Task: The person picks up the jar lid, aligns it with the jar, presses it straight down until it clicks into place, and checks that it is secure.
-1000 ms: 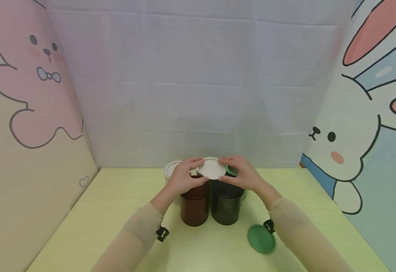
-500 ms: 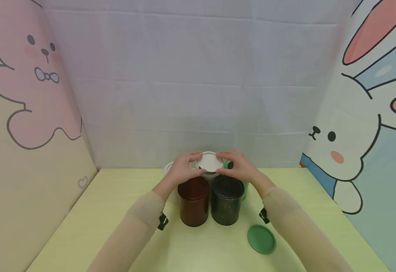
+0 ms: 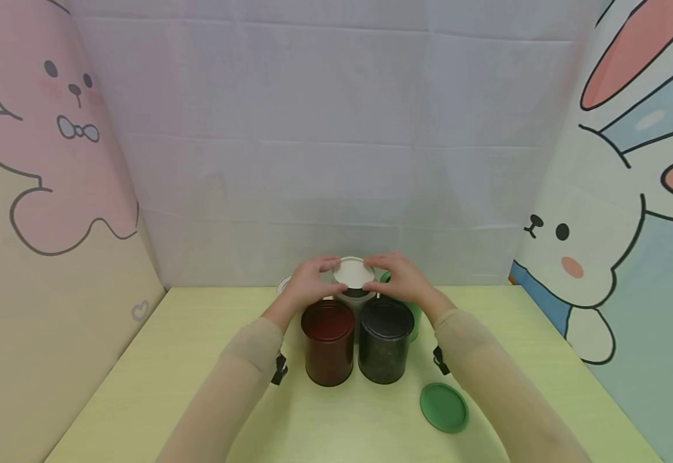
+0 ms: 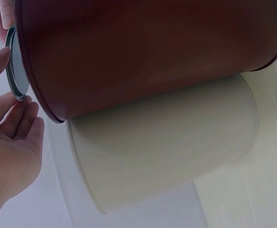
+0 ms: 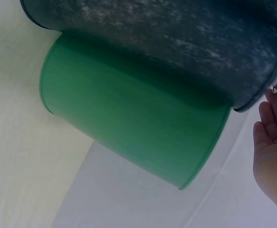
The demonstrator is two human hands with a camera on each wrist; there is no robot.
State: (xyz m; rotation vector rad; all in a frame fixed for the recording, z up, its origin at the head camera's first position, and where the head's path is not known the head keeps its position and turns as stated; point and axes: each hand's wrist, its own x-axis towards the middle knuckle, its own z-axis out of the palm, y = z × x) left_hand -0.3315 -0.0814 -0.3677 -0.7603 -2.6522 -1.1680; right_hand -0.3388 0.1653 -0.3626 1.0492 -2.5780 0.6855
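A white round lid (image 3: 353,272) is held by its edge between both hands, above a pale canister (image 3: 357,305) at the back middle. The canister's dark opening shows under the lid's near edge. My left hand (image 3: 312,281) pinches the lid's left side with thumb and fingers. On the opposite side, my right hand (image 3: 398,281) pinches it likewise. In the left wrist view the lid (image 4: 18,66) appears edge-on, beside the brown-red canister (image 4: 148,52). Most of the pale canister's body is hidden behind the front canisters.
The brown-red canister (image 3: 329,354) and a black canister (image 3: 382,354), both lidded, stand in front. A white canister (image 4: 162,147) is behind at left, a green canister (image 5: 133,109) behind at right. A green lid (image 3: 444,408) lies on the yellow table (image 3: 197,386) at front right.
Both hands have carried the white lid backward and slightly left, from over the front canisters to the pale one behind. The canister's dark opening now shows beneath it.
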